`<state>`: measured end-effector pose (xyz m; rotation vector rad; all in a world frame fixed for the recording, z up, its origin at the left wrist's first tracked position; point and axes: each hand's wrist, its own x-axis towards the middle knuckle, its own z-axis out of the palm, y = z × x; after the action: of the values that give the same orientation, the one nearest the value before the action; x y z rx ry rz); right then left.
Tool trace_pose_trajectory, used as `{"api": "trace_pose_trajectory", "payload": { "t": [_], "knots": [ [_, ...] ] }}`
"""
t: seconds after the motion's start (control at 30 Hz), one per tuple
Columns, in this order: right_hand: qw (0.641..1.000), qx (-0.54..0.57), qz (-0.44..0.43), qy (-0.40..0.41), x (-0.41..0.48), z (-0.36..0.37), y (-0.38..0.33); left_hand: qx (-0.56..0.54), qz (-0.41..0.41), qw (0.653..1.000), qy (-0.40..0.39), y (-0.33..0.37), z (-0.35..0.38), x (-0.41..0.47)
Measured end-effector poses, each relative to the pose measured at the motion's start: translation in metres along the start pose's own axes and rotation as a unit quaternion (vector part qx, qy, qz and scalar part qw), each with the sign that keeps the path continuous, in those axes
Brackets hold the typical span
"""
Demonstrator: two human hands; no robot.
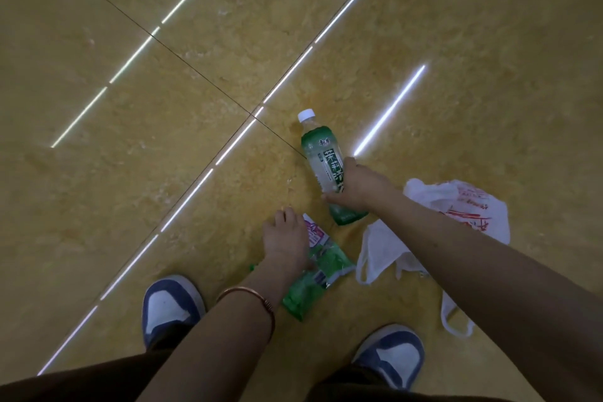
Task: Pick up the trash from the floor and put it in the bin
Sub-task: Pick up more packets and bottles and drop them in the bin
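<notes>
1. Bottle (321, 157): on the floor (163, 173), right hand (359, 186) fingers wrapped round it.
2. Wrapper (321, 271): under left hand (287, 238); finger state cannot be told.
3. Plastic bags (456, 206): untouched.
4. Bin: unseen; probably nothing binned yet.

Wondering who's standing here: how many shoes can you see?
2: the left shoe at bottom left and the right shoe at bottom right, each partly hidden by a trouser leg.
</notes>
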<state>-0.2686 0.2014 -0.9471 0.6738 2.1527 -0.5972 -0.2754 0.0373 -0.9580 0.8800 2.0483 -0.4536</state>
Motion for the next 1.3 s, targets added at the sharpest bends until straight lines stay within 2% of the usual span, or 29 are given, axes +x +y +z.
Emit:
{"api": "trace_pose_trajectory", "payload": {
  "t": [0.17, 0.27, 0.5, 0.67, 0.73, 0.8, 0.87, 1.03, 1.17, 1.3],
  "knots": [
    [0.999, 0.04, 0.02, -0.004, -0.009, -0.004, 0.007, -0.127, 0.017, 0.992, 0.007, -0.01, -0.013, -0.001],
    [0.996, 0.091, 0.026, 0.006, -0.026, -0.012, 0.009, -0.195, 0.014, 0.98, 0.044, -0.021, -0.031, -0.016],
    [0.98, 0.192, 0.024, 0.05, -0.109, -0.05, -0.011, -0.298, -0.014, 0.951, 0.085, -0.06, -0.093, -0.081],
    [0.954, 0.292, 0.02, 0.069, -0.189, -0.107, -0.033, -0.446, -0.048, 0.885, 0.123, -0.067, -0.151, -0.16],
    [0.939, 0.335, 0.018, 0.071, -0.227, -0.133, -0.04, -0.51, -0.06, 0.846, 0.142, -0.067, -0.177, -0.196],
    [0.926, 0.368, 0.009, 0.079, -0.267, -0.164, -0.044, -0.586, -0.077, 0.791, 0.157, -0.064, -0.208, -0.236],
    [0.913, 0.398, 0.004, 0.09, -0.309, -0.197, -0.049, -0.639, -0.074, 0.746, 0.171, -0.058, -0.243, -0.278],
    [0.859, 0.488, -0.002, 0.157, -0.421, -0.284, -0.051, -0.71, -0.027, 0.673, 0.207, -0.042, -0.343, -0.382],
    [0.825, 0.518, -0.004, 0.225, -0.509, -0.337, -0.047, -0.711, 0.035, 0.661, 0.236, -0.033, -0.414, -0.454],
    [0.795, 0.536, -0.01, 0.284, -0.58, -0.38, -0.051, -0.685, 0.121, 0.675, 0.248, -0.016, -0.484, -0.514]
  ]
}}
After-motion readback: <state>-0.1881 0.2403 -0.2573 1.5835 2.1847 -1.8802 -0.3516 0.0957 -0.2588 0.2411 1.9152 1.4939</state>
